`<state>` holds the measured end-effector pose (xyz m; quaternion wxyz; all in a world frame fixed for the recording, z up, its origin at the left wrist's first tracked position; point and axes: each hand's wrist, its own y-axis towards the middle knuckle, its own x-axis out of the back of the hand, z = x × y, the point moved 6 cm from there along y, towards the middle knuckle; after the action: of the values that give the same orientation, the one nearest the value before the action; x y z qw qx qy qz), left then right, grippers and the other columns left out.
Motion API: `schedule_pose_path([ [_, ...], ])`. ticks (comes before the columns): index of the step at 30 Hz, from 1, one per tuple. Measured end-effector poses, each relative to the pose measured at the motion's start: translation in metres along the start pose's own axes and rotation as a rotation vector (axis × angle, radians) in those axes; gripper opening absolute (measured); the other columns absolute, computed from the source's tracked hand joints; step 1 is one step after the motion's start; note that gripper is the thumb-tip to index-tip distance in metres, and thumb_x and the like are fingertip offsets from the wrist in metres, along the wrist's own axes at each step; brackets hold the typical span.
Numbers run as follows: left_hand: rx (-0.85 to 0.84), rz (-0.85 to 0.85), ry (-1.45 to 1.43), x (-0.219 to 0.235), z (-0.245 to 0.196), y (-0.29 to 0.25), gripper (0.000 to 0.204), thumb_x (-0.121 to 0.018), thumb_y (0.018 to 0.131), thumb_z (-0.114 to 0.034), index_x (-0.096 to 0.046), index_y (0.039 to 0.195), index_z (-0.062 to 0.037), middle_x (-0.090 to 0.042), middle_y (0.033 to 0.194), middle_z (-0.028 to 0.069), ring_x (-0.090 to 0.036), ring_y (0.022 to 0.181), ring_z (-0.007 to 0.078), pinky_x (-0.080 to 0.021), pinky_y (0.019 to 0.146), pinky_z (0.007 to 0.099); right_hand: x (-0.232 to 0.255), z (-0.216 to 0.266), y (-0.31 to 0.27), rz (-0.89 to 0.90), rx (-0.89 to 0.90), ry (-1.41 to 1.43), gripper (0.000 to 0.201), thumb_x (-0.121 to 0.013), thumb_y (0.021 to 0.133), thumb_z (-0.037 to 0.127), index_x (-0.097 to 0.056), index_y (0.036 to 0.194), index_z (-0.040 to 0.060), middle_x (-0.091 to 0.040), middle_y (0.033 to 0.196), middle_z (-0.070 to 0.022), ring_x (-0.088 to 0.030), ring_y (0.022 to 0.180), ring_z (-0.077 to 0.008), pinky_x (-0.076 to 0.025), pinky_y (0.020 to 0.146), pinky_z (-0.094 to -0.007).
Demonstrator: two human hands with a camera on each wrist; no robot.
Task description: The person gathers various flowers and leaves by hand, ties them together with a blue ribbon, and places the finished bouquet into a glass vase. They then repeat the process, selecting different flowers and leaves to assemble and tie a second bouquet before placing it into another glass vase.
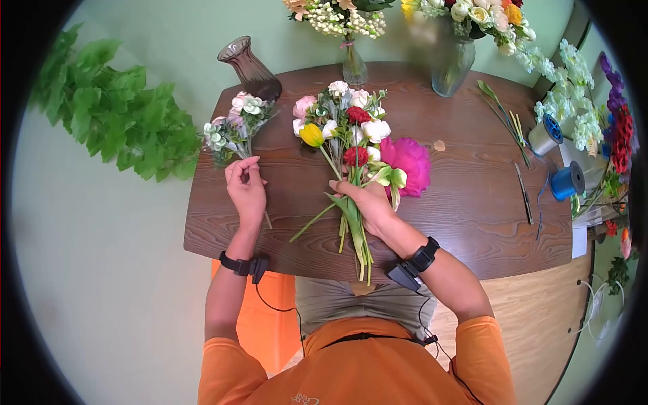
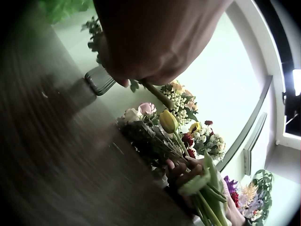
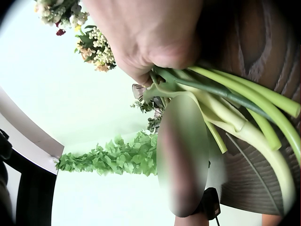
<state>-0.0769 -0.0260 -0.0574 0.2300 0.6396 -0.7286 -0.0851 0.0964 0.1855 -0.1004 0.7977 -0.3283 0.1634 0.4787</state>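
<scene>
My left hand [image 1: 246, 192] pinches the stem of a small spray of pale pink and white flowers with grey-green leaves [image 1: 236, 121], over the table's left side. Its stem end [image 2: 157, 95] sticks out below the hand in the left wrist view. My right hand [image 1: 370, 204] grips a bouquet [image 1: 356, 116] by its gathered stems, thumb across them. Red carnations, white and pink blooms and a yellow tulip [image 1: 311, 136] make up its head. The green stems [image 3: 254, 101] fan out toward the table's near edge. A large magenta flower [image 1: 408, 165] shows beside the right hand, partly behind the bouquet.
A tilted purple glass vase [image 1: 251, 71] and two filled vases [image 1: 354, 67] [image 1: 452, 67] stand at the back. On the right are cut stems [image 1: 505, 121], a clear spool [image 1: 544, 136], a blue spool [image 1: 567, 181] and a thin dark tool [image 1: 524, 194]. Leafy greenery [image 1: 121, 108] hangs left.
</scene>
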Motion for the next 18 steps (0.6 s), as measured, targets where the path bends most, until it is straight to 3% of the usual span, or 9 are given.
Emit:
schedule_pose_path([
  [3, -0.127, -0.048, 0.244, 0.002, -0.009, 0.000, 0.013, -0.060, 0.098, 0.001, -0.072, 0.103, -0.0031, -0.052, 0.106, 0.0036, -0.057, 0.083, 0.0087, -0.055, 0.066, 0.0218, -0.001, 0.002, 0.000, -0.004, 0.029, 0.003, 0.024, -0.078, 0.087, 0.005, -0.062, 0.105, 0.0031, -0.063, 0.090, -0.0028, -0.061, 0.076, -0.0120, -0.054, 0.068, -0.0275],
  [5, 0.094, 0.107, 0.131, -0.008, 0.011, -0.003, 0.012, -0.062, 0.097, 0.000, -0.072, 0.102, -0.0037, -0.053, 0.107, 0.0042, -0.056, 0.085, 0.0096, -0.051, 0.072, 0.0224, 0.000, 0.000, 0.002, -0.008, 0.011, 0.031, 0.025, -0.079, 0.087, 0.006, -0.061, 0.105, 0.0039, -0.062, 0.089, -0.0022, -0.060, 0.075, -0.0116, -0.053, 0.066, -0.0273],
  [6, 0.094, 0.107, 0.131, -0.005, 0.020, -0.002, 0.012, -0.062, 0.097, 0.000, -0.072, 0.102, -0.0037, -0.053, 0.107, 0.0042, -0.056, 0.085, 0.0096, -0.051, 0.072, 0.0224, 0.001, -0.002, 0.005, -0.004, 0.023, 0.024, 0.027, -0.079, 0.087, 0.006, -0.061, 0.106, 0.0041, -0.061, 0.090, -0.0023, -0.060, 0.075, -0.0118, -0.053, 0.066, -0.0279],
  [8, 0.113, 0.266, 0.133, -0.011, 0.025, 0.000, 0.013, -0.063, 0.096, 0.001, -0.072, 0.103, -0.0034, -0.055, 0.108, 0.0050, -0.057, 0.089, 0.0115, -0.050, 0.079, 0.0243, -0.004, 0.003, 0.000, 0.002, 0.035, 0.019, 0.029, -0.080, 0.086, 0.006, -0.060, 0.107, 0.0042, -0.061, 0.091, -0.0025, -0.061, 0.076, -0.0121, -0.053, 0.066, -0.0284],
  [10, 0.022, 0.217, 0.225, -0.005, 0.019, -0.003, 0.012, -0.065, 0.094, 0.000, -0.072, 0.102, -0.0037, -0.057, 0.108, 0.0061, -0.059, 0.093, 0.0156, -0.050, 0.086, 0.0289, -0.005, 0.010, -0.008, -0.056, 0.072, -0.040, 0.030, -0.079, 0.087, 0.005, -0.059, 0.108, 0.0041, -0.061, 0.092, -0.0031, -0.061, 0.077, -0.0126, -0.053, 0.066, -0.0292],
  [12, -0.162, 0.327, 0.356, -0.007, 0.007, -0.005, 0.017, -0.066, 0.094, -0.002, -0.070, 0.111, -0.0045, -0.060, 0.110, 0.0059, -0.061, 0.102, 0.0191, -0.048, 0.094, 0.0323, -0.004, 0.007, -0.006, -0.053, 0.068, -0.030, 0.030, -0.079, 0.087, 0.004, -0.058, 0.109, 0.0040, -0.061, 0.093, -0.0036, -0.062, 0.077, -0.0129, -0.054, 0.067, -0.0291],
  [13, -0.162, 0.328, 0.355, -0.006, 0.001, -0.009, 0.017, -0.066, 0.094, -0.002, -0.070, 0.111, -0.0045, -0.060, 0.110, 0.0059, -0.061, 0.102, 0.0191, -0.048, 0.094, 0.0323, -0.003, 0.004, -0.004, -0.050, 0.066, -0.022, 0.030, -0.078, 0.087, 0.003, -0.058, 0.109, 0.0038, -0.062, 0.093, -0.0041, -0.062, 0.078, -0.0132, -0.054, 0.068, -0.0290],
  [15, -0.286, 0.207, 0.485, -0.001, -0.030, -0.021, 0.019, -0.067, 0.094, -0.004, -0.069, 0.113, -0.0052, -0.061, 0.108, 0.0068, -0.059, 0.102, 0.0207, -0.046, 0.094, 0.0324, 0.000, -0.003, 0.002, -0.029, 0.060, 0.003, 0.028, -0.076, 0.089, 0.004, -0.058, 0.110, 0.0035, -0.062, 0.094, -0.0045, -0.063, 0.078, -0.0134, -0.055, 0.070, -0.0282],
  [18, -0.194, 0.134, 0.487, -0.004, -0.077, -0.032, 0.019, -0.069, 0.095, -0.009, -0.069, 0.113, -0.0053, -0.063, 0.103, 0.0046, -0.059, 0.096, 0.0155, -0.047, 0.089, 0.0287, -0.002, -0.001, 0.001, 0.011, 0.045, 0.064, 0.023, -0.072, 0.094, 0.007, -0.060, 0.112, 0.0032, -0.064, 0.095, -0.0052, -0.065, 0.080, -0.0135, -0.056, 0.072, -0.0270],
])
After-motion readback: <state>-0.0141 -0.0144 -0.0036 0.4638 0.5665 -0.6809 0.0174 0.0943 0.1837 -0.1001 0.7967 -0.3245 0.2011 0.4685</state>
